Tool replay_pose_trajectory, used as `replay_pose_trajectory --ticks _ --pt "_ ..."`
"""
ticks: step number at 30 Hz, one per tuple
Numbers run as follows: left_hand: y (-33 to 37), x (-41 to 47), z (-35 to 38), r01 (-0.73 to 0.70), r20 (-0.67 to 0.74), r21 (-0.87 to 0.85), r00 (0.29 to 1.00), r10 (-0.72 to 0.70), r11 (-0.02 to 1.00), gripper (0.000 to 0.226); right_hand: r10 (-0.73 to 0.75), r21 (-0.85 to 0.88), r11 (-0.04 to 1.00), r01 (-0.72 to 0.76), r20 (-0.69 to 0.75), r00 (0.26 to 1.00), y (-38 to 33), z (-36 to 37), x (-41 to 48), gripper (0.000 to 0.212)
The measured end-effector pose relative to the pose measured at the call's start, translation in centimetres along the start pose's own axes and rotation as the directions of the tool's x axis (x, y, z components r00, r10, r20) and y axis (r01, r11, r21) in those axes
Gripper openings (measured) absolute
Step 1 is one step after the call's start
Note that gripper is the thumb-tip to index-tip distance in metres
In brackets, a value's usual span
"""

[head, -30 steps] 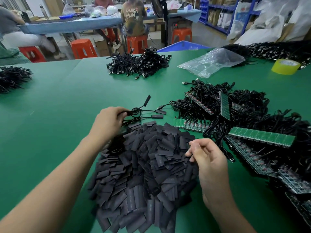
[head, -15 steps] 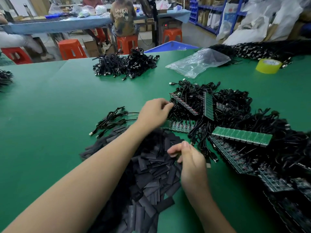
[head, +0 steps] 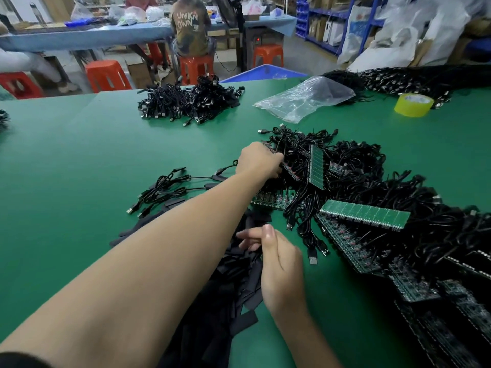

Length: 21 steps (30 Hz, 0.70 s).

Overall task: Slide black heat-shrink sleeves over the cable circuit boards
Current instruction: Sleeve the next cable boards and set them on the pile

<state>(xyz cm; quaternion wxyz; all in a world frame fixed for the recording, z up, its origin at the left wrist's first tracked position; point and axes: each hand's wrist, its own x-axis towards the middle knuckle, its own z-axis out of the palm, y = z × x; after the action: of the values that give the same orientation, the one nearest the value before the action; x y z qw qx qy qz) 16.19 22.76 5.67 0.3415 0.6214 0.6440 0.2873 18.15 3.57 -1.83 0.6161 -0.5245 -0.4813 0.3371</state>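
Tangle of cables (head: 353, 166) and circuit boards (head: 365, 215) centre-right; left hand (head: 256, 160) inside, fingers curled, hold unclear. Right hand (head: 276, 258) lower centre over black sleeves (head: 233, 274), half-bent, grip unclear.

One yellow tape roll (head: 413, 104), one clear bag (head: 305, 99), one heap of black sleeves (head: 239, 277), one left hand (head: 257, 160), one right hand (head: 281, 266).

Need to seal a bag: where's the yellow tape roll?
Head view: the yellow tape roll sits far right on the green table, right of the clear plastic bag.
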Motion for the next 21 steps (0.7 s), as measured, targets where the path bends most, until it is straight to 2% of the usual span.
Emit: replay_pose_trajectory --ticks 2,5,12,17,19,21 --pt "0.8 -0.3 0.1 -0.031 -0.013 -0.027 0.999 0.031 0.999 0.026 0.021 0.015 1.000 -0.020 -0.029 0.999 0.2 -0.1 0.2 0.046" --pt "2.1 -1.1 -0.1 -0.104 -0.051 -0.055 0.994 0.101 0.993 0.025 0.033 0.026 0.999 -0.032 -0.041 0.999 0.4 -0.2 0.4 0.043" --pt "6.5 -2.7 -3.1 -0.269 -0.117 0.056 0.954 0.274 0.961 0.022 0.025 -0.081 0.996 -0.027 -0.029 0.999 0.8 -0.4 0.4 0.049" --pt "10.3 -4.7 -6.9 -0.391 -0.209 0.148 0.885 0.415 0.909 0.025 0.023 -0.102 0.994 -0.026 -0.031 0.999 0.6 -0.7 0.4 0.049" --pt "11.3 -5.2 -8.7 -0.407 -0.232 0.058 0.883 0.409 0.912 0.028 0.035 -0.123 0.992 -0.039 -0.035 0.999 0.5 -0.9 0.4 0.049" --pt "12.0 -5.8 -10.2 -0.425 -0.213 0.060 0.879 0.427 0.903 0.030 0.043 -0.158 0.986 -0.050 -0.045 0.998 0.3 -1.1 0.4 0.048"
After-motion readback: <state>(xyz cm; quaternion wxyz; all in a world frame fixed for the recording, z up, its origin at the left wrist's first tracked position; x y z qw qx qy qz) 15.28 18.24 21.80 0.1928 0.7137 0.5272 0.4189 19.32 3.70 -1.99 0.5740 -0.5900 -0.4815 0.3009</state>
